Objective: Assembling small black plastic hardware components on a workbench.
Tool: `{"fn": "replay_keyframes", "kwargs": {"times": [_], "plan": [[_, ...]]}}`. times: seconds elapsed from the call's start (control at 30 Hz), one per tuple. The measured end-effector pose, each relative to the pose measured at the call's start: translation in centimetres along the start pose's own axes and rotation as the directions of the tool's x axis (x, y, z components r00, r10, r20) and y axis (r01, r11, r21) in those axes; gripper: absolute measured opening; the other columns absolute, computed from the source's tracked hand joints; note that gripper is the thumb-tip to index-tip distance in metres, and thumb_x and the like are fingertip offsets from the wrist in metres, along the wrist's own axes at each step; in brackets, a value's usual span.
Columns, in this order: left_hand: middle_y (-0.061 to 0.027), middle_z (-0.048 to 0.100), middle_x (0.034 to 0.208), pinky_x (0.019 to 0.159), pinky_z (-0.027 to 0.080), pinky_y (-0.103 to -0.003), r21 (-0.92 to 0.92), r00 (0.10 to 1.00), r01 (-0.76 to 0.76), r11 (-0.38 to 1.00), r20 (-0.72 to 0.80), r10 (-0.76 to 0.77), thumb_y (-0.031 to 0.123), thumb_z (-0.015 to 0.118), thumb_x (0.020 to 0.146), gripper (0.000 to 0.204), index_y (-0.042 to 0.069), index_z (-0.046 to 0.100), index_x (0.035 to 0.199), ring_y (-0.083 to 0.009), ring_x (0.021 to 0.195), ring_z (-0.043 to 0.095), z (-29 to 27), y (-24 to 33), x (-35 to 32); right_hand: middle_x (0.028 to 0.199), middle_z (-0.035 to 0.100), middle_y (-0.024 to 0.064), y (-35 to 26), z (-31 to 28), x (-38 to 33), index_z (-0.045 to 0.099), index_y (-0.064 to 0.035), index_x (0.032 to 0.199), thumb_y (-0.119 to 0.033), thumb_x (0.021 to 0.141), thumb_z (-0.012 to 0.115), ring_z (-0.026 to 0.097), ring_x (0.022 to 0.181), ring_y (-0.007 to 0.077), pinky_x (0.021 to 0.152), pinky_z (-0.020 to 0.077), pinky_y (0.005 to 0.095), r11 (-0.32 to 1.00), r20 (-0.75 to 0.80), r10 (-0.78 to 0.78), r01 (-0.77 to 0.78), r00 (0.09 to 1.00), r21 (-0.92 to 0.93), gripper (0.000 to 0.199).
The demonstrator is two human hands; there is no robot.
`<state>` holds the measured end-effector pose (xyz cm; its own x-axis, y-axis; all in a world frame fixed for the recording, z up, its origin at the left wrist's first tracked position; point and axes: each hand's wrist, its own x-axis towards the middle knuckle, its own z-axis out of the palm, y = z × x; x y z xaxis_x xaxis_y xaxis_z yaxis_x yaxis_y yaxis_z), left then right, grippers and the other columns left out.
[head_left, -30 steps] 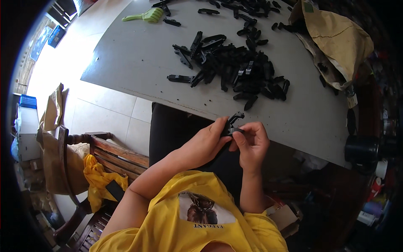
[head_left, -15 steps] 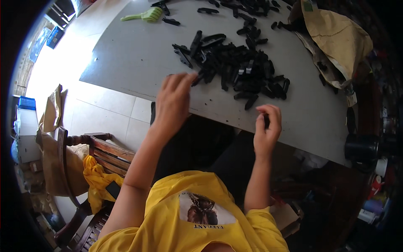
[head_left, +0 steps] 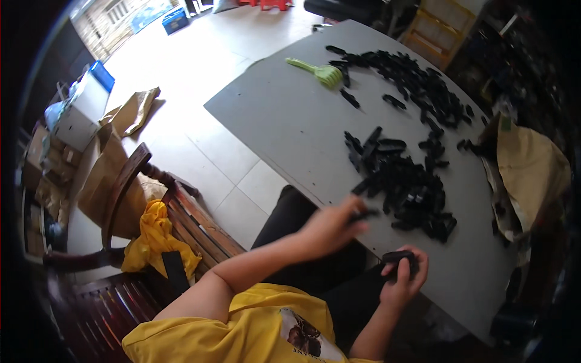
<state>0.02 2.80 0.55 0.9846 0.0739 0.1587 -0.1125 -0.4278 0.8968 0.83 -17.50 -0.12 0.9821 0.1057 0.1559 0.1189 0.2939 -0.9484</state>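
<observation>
A heap of small black plastic parts (head_left: 404, 181) lies on the grey table (head_left: 290, 127) in front of me. My left hand (head_left: 333, 227) is at the near edge of the heap, blurred, with its fingers closed on one black part (head_left: 365, 213). My right hand (head_left: 404, 279) is lower, at the table's near edge, closed on another black part (head_left: 398, 258). A second spread of black parts (head_left: 411, 75) lies at the far end of the table.
A green plastic scoop (head_left: 316, 71) lies at the far side of the table. A brown paper bag (head_left: 531, 166) sits at the right edge. On my left stand a wooden chair (head_left: 175, 212) with a yellow cloth (head_left: 154, 239), cardboard (head_left: 130, 112) and a blue box (head_left: 101, 75).
Both hands were joined on a part, then spread apart. The left hand reached to the heap and now draws a black part toward me; the view has shifted.
</observation>
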Motion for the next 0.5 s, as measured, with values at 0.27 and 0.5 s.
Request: {"fn": "replay_keyframes", "kwargs": {"times": [0.27,0.5], "plan": [[-0.0206,0.059,0.088,0.069,0.048,-0.037,-0.357,0.916,0.096,0.929,0.396,0.057,0.017,0.052,0.091,0.04,-0.002,0.036,0.123,-0.0348,0.082,0.06,4.2,1.0,-1.7,0.106,0.046,0.0119,1.8,1.3,-1.1,0.049,-0.0041,0.094,-0.022,0.09,0.051,0.048,0.098,0.0229,0.087,0.038,0.037,0.923,-0.024,-0.17,0.151,0.985,-0.354,0.018],[-0.0176,0.059,0.093,0.072,0.048,-0.034,-0.522,0.898,0.108,0.846,0.416,0.142,0.01,0.049,0.092,0.04,-0.002,0.033,0.127,-0.0251,0.086,0.061,4.8,0.8,-2.9,0.124,0.042,0.013,1.4,0.7,-2.4,0.048,-0.0064,0.093,-0.026,0.089,0.051,0.047,0.107,0.0264,0.086,0.0428,0.0373,0.931,0.002,-0.104,0.098,0.995,-0.352,0.02]]}}
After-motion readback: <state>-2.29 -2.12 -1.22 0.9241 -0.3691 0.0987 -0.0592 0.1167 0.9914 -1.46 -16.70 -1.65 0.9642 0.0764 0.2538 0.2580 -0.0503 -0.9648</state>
